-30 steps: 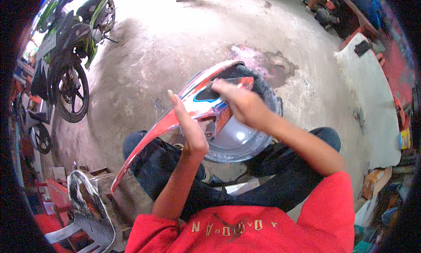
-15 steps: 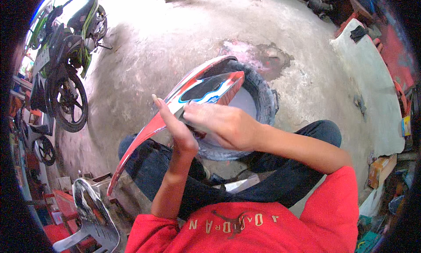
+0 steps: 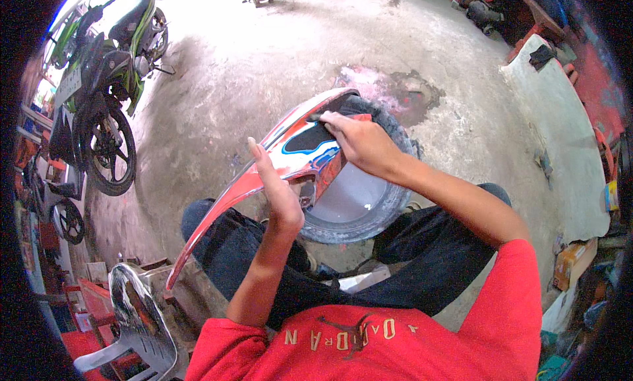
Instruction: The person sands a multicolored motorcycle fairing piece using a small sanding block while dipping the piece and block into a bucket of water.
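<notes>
My left hand (image 3: 277, 196) grips the long, curved motorcycle body panel (image 3: 231, 191), which has red, white, blue and black paint with worn edges and slants from my left knee up over a basin. My right hand (image 3: 356, 140) is on the upper part of the panel, fingers closed on a small dark pad (image 3: 314, 117), mostly hidden by the fingers, that touches the surface. Beneath the panel sits a wide dark basin (image 3: 343, 230) with cloudy grey water, between my bent legs.
A black and green motorbike (image 3: 109, 84) stands at the left. A scuffed plastic chair (image 3: 145, 335) is at lower left. A pale board (image 3: 554, 143) lies along the right, near a cardboard box (image 3: 570, 262) and cluttered shelving (image 3: 534, 15). The concrete floor (image 3: 264, 58) surrounds the basin.
My right hand went down along the panel toward me, then moved back up and away to its upper part. My left hand stays gripping the panel, which shifted only slightly.
</notes>
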